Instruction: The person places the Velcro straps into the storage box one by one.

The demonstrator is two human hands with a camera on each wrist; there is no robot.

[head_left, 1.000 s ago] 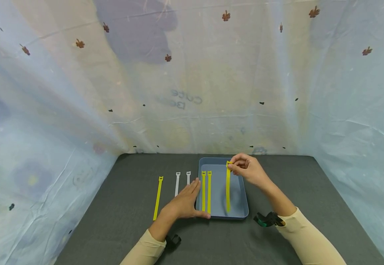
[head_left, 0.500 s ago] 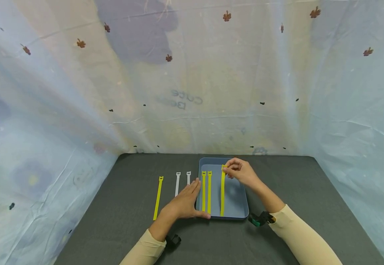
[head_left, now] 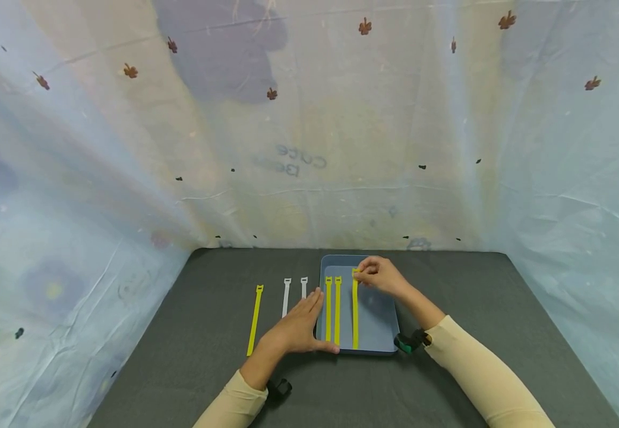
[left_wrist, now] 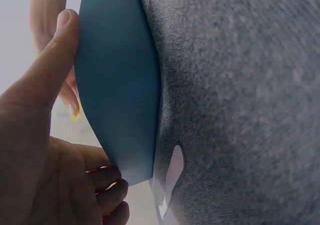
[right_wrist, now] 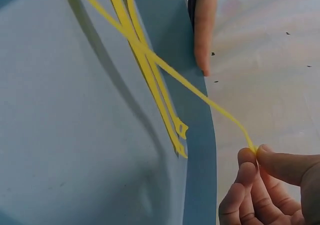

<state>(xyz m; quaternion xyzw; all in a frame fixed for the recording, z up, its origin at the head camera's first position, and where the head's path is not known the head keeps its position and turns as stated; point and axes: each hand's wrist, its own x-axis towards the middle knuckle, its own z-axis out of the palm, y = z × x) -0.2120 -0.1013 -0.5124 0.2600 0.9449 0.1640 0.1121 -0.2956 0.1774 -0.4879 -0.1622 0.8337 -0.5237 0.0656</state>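
My right hand pinches the slotted head of a yellow cable tie between thumb and fingertips. In the right wrist view the cable tie slants across, its head raised and its shadow on the tray floor. Two more yellow cable ties lie side by side in the blue-grey tray, to the left of the held one. My left hand rests against the tray's left side with fingers extended and thumb spread along the front. In the left wrist view its thumb and fingers touch the tray wall.
Left of the tray, two white cable ties lie on the dark grey table, partly hidden by my left hand. Another yellow cable tie lies farther left. A patterned curtain hangs behind the table.
My right hand has moved left and slightly down with the yellow cable tie, bringing it nearer the two in the tray. My left hand has stayed in place.
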